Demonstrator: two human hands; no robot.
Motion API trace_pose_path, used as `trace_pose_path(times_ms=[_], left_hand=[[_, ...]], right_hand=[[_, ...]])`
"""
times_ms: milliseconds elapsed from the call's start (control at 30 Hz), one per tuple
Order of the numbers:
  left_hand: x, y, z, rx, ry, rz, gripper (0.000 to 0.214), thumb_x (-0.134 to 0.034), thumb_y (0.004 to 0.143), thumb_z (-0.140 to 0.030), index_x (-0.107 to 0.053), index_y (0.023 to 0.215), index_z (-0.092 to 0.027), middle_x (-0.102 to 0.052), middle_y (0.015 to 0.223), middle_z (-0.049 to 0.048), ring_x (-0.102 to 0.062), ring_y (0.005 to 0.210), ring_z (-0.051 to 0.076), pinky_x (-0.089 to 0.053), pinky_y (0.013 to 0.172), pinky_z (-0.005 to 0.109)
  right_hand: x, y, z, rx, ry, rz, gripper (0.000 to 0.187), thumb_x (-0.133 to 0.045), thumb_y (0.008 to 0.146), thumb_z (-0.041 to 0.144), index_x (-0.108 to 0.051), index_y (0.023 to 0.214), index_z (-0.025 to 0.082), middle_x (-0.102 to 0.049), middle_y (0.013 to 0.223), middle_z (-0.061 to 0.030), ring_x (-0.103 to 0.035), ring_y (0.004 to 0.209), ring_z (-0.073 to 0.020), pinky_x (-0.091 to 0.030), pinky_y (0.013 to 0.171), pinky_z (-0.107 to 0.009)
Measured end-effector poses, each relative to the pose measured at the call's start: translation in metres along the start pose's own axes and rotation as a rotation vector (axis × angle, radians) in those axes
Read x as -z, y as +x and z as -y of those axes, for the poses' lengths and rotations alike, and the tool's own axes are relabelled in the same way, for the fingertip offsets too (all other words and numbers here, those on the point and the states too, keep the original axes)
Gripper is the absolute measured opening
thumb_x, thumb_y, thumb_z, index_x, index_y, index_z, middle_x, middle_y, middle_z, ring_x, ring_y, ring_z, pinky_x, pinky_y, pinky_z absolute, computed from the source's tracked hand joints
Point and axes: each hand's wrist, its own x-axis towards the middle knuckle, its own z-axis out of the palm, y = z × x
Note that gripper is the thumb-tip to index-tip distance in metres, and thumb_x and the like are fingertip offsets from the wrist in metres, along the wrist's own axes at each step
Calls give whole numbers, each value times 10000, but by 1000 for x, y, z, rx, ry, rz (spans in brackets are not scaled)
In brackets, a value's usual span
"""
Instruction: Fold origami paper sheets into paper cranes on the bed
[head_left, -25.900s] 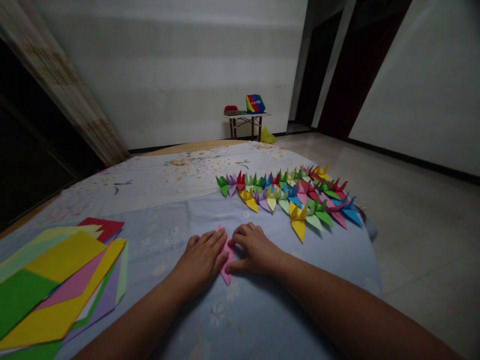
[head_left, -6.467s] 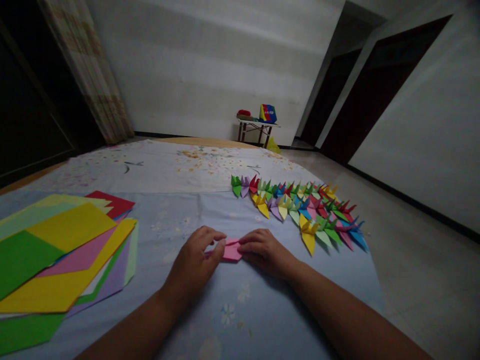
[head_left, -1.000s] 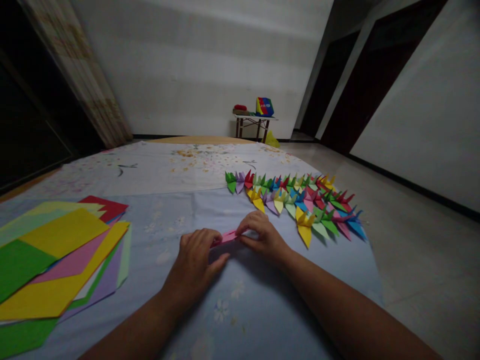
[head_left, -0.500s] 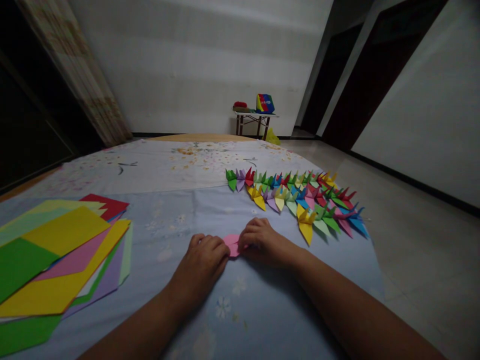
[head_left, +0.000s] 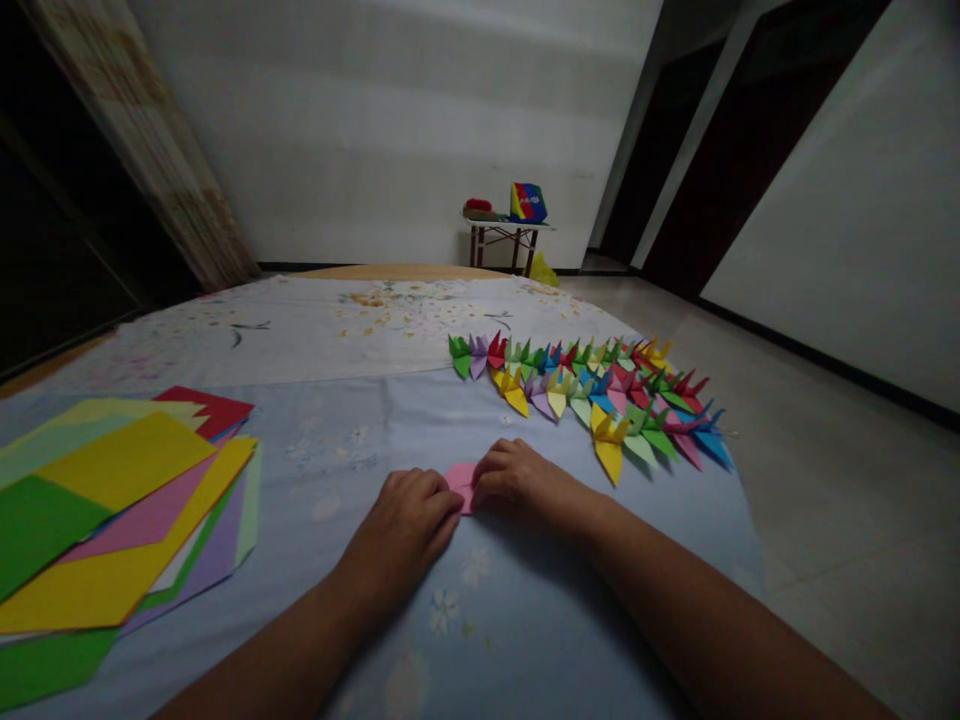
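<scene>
A small folded piece of pink paper (head_left: 460, 482) lies on the blue flowered cloth between my two hands. My left hand (head_left: 417, 518) grips its left side, thumb and fingers closed on the edge. On the right side, the bent fingers of my right hand (head_left: 517, 482) pinch the paper and cover part of it. Folded paper cranes (head_left: 611, 440) in many colours stand in rows beyond my right hand.
To the left lies a spread stack of coloured paper sheets (head_left: 127, 465). A white flowered cloth (head_left: 337, 335) covers the table's far part. Behind it, a small side table (head_left: 510, 226) against the wall holds a multicoloured box (head_left: 528, 203) and a red item.
My right fingers have shifted slightly to the left over the pink paper. My left hand has stayed nearly in place, and the whole view has moved a little.
</scene>
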Motion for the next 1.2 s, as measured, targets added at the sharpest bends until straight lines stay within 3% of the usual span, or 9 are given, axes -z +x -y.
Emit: trace_pose_path(times_ms=[367, 733, 1200], left_hand=[[0, 0, 1, 12, -56, -56, 198, -432, 872, -223, -628, 905, -216, -593, 874, 36, -513, 844, 189, -367, 784, 360], [0, 2, 1, 195, -176, -73, 163, -481, 837, -278, -604, 763, -201, -575, 781, 3, -521, 782, 177, -351, 750, 339], [-5, 6, -2, 289, -150, -86, 146, -494, 820, -259, -577, 722, -189, -564, 776, 12, -516, 777, 188, -360, 736, 355]], right_hand=[[-1, -2, 9, -93, -100, -30, 135, -579, 826, 317, -671, 862, 225, -621, 873, -61, -436, 899, -198, -268, 740, -336], [-12, -1, 1, -307, 101, -75, 203, -560, 828, 371, -667, 827, 198, -597, 808, -57, -454, 854, -188, -298, 745, -323], [-18, 9, 2, -435, 121, -122, 146, -623, 741, 325, -659, 695, 190, -613, 686, -13, -490, 751, -160, -296, 713, -302]])
